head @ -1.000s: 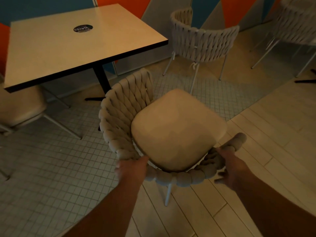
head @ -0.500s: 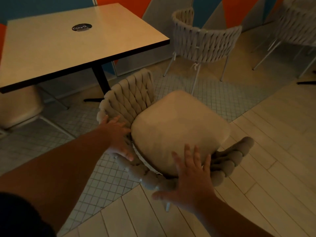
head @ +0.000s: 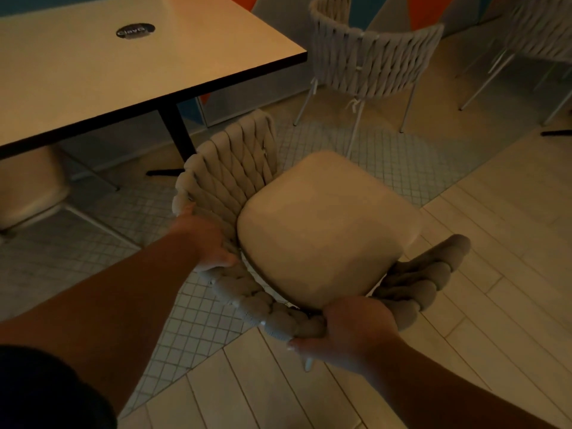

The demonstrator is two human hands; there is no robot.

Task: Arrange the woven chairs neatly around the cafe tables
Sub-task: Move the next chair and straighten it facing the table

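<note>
Woven chair (head: 325,230) is now gripped at the rim: left hand (head: 204,243) and right hand (head: 349,329) are curled round the weave (spread open 0.5 s ago). Chair is parked just beside the table (head: 154,72) corner, so repositioning can be started.

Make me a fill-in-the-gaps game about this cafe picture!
The left hand and right hand both grip the woven ____.
The round black sticker sits on the ____.
The single post holding it up is coloured ____.
Missing words: chair, table, black.
</note>
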